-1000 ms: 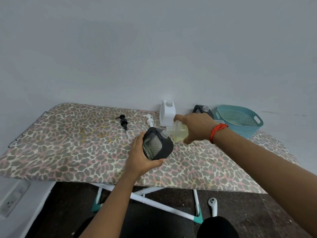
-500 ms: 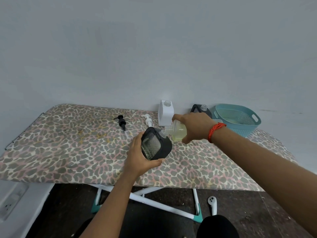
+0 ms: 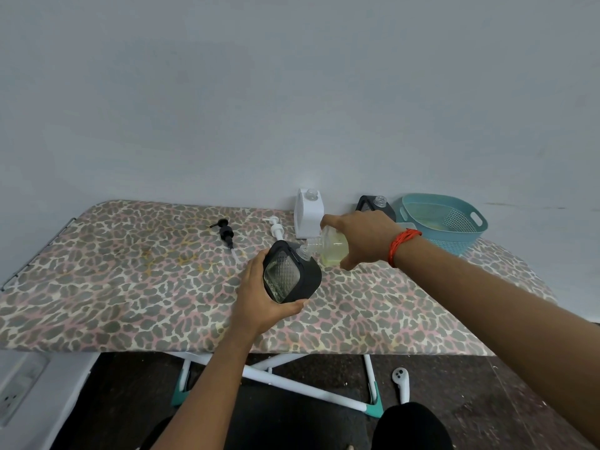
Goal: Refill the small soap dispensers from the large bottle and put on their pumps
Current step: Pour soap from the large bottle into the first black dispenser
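My left hand (image 3: 259,300) grips a black dispenser (image 3: 290,276) with a clear textured window, tilted above the leopard-print board (image 3: 130,287). My right hand (image 3: 360,237) holds the large clear bottle (image 3: 328,248) of yellowish soap on its side, its mouth touching the dispenser's neck. A white dispenser (image 3: 308,216) and a second black dispenser (image 3: 376,206) stand without pumps at the back by the wall. A black pump (image 3: 225,235) and a white pump (image 3: 276,228) lie on the board to the left.
A teal basket (image 3: 444,222) sits at the board's back right, behind my right wrist. The board's white crossed legs (image 3: 292,384) and a white controller (image 3: 401,383) are on the dark floor below. A wall socket (image 3: 16,394) is at lower left.
Both hands hold the same pose with the bottle's mouth at the dispenser's neck. Only the view shifted slightly.
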